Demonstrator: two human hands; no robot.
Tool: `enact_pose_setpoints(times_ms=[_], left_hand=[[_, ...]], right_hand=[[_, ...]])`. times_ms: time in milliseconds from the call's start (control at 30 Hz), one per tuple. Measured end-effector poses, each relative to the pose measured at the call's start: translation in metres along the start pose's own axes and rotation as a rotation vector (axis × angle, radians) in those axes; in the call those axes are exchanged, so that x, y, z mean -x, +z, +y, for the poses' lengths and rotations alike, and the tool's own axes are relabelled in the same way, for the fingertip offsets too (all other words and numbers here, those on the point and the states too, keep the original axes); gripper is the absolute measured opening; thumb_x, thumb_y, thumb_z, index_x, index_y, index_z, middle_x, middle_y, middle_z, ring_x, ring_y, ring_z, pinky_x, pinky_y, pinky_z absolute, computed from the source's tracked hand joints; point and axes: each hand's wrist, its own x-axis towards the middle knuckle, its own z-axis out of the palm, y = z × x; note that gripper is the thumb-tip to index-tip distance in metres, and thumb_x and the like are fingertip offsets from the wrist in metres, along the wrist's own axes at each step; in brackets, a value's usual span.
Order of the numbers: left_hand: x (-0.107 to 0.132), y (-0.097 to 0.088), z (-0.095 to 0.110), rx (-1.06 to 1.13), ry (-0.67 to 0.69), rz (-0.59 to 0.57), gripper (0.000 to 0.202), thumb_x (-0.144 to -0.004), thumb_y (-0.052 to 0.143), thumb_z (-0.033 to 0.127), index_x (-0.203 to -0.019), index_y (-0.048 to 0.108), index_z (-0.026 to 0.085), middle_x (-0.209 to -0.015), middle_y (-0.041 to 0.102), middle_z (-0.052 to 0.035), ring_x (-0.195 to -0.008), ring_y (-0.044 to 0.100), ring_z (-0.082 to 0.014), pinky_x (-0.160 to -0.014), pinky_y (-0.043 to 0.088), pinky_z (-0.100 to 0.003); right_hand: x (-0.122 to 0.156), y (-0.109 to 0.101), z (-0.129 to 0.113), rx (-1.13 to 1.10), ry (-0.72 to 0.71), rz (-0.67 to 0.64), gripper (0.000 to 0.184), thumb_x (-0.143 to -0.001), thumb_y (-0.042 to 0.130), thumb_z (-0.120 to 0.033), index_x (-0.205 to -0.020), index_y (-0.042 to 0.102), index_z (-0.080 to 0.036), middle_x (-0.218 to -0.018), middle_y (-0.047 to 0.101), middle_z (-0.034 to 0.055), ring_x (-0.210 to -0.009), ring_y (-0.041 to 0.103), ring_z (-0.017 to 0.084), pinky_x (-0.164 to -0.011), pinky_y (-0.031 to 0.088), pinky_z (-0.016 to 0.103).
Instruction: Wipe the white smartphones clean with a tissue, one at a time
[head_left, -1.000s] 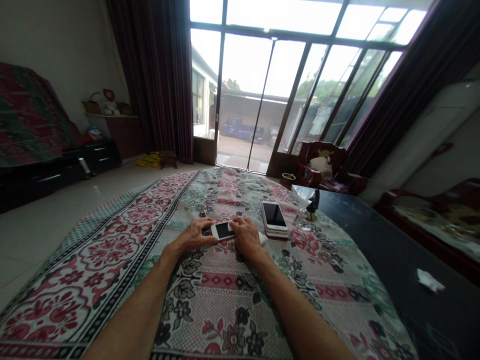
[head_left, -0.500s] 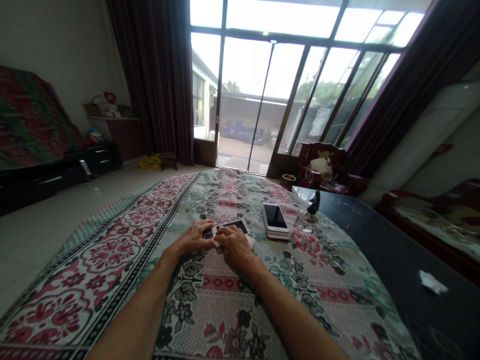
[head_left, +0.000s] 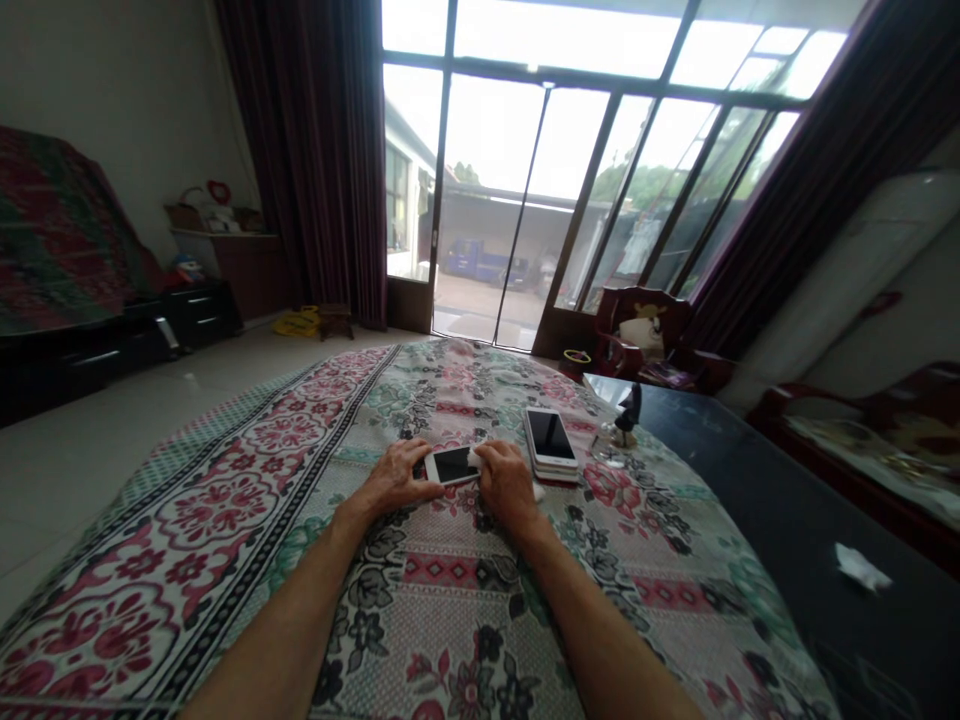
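Observation:
A white phone (head_left: 451,464) with a dark screen lies flat on the flowered cloth (head_left: 247,470). My left hand (head_left: 396,477) grips its left end with the fingers closed round it. My right hand (head_left: 506,482) presses a small white wipe (head_left: 475,457) onto the phone's right end, fingers curled over it. A stack of white phones (head_left: 550,443) lies just right of my right hand, screen up.
A small dark figurine (head_left: 627,411) and a glass piece stand at the cloth's right edge, on a dark table (head_left: 787,520). A crumpled white tissue (head_left: 859,566) lies on that table. Chairs, a cabinet and glass doors stand beyond.
My right hand has slid the wipe from the phone's left part back to its right end, uncovering most of the screen. My left hand has kept its hold.

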Motion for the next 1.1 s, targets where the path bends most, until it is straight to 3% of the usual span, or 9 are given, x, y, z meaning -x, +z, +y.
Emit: enact_pose_setpoints(times_ms=[200,433,667,800,900,1000,1100], left_hand=[[-0.002,-0.001,0.002,-0.026,0.02,0.003,0.059,-0.063,0.075,0.045,-0.115,0.066,0.018,-0.131,0.058,-0.0121,-0.124,0.049,-0.0304,-0.109,0.035,-0.039],[0.005,-0.021,-0.002,-0.003,-0.029,-0.07,0.058,-0.059,0.075,0.04,-0.112,0.067,0.017,-0.135,0.056,-0.0118,-0.127,0.048,-0.0329,-0.11,0.034,-0.039],[0.006,-0.041,-0.015,-0.021,-0.12,-0.087,0.064,-0.058,0.072,0.034,-0.12,0.064,0.02,-0.137,0.056,-0.0119,-0.132,0.044,-0.0358,-0.112,0.032,-0.043],[-0.002,-0.035,0.004,-0.092,-0.059,-0.041,0.071,-0.064,0.067,0.031,-0.132,0.054,0.018,-0.143,0.05,-0.0141,-0.135,0.04,-0.0337,-0.113,0.028,-0.043],[-0.011,-0.023,0.024,-0.108,0.026,-0.08,0.068,-0.067,0.067,0.036,-0.132,0.053,0.018,-0.145,0.047,-0.0143,-0.136,0.039,-0.0317,-0.112,0.029,-0.042],[-0.021,-0.015,0.036,-0.089,0.072,-0.15,0.058,-0.066,0.067,0.029,-0.123,0.059,0.023,-0.141,0.052,-0.011,-0.129,0.045,-0.0314,-0.108,0.033,-0.042],[-0.029,-0.015,0.039,-0.067,0.107,-0.251,0.042,-0.066,0.065,0.026,-0.108,0.066,0.026,-0.122,0.064,-0.0077,-0.11,0.057,-0.0281,-0.097,0.042,-0.036]], right_hand=[[0.008,0.002,-0.008,0.008,-0.064,-0.082,0.029,-0.085,0.05,-0.012,-0.105,0.068,-0.021,-0.115,0.065,0.0052,-0.109,0.051,0.021,-0.097,0.037,0.032],[0.015,0.005,-0.019,-0.072,-0.184,-0.11,0.024,-0.084,0.053,-0.012,-0.1,0.068,-0.02,-0.105,0.065,0.0037,-0.101,0.053,0.018,-0.095,0.038,0.028],[0.007,-0.001,-0.009,-0.023,-0.002,-0.086,0.027,-0.085,0.05,-0.009,-0.1,0.069,-0.02,-0.103,0.065,0.0057,-0.102,0.054,0.019,-0.09,0.04,0.025],[0.003,-0.002,-0.006,-0.006,0.053,-0.048,0.028,-0.085,0.049,-0.008,-0.1,0.069,-0.02,-0.103,0.065,0.0065,-0.101,0.054,0.019,-0.089,0.04,0.026],[0.003,-0.001,-0.006,-0.008,0.069,-0.043,0.028,-0.085,0.048,-0.007,-0.1,0.068,-0.02,-0.104,0.065,0.0068,-0.101,0.054,0.019,-0.089,0.04,0.026],[0.003,-0.001,-0.004,-0.025,0.082,-0.038,0.03,-0.085,0.047,-0.007,-0.101,0.069,-0.019,-0.104,0.065,0.0074,-0.101,0.054,0.019,-0.089,0.04,0.027],[0.002,0.0,0.0,-0.057,0.099,-0.032,0.032,-0.084,0.047,-0.006,-0.104,0.069,-0.018,-0.105,0.065,0.0081,-0.102,0.054,0.019,-0.09,0.04,0.027]])
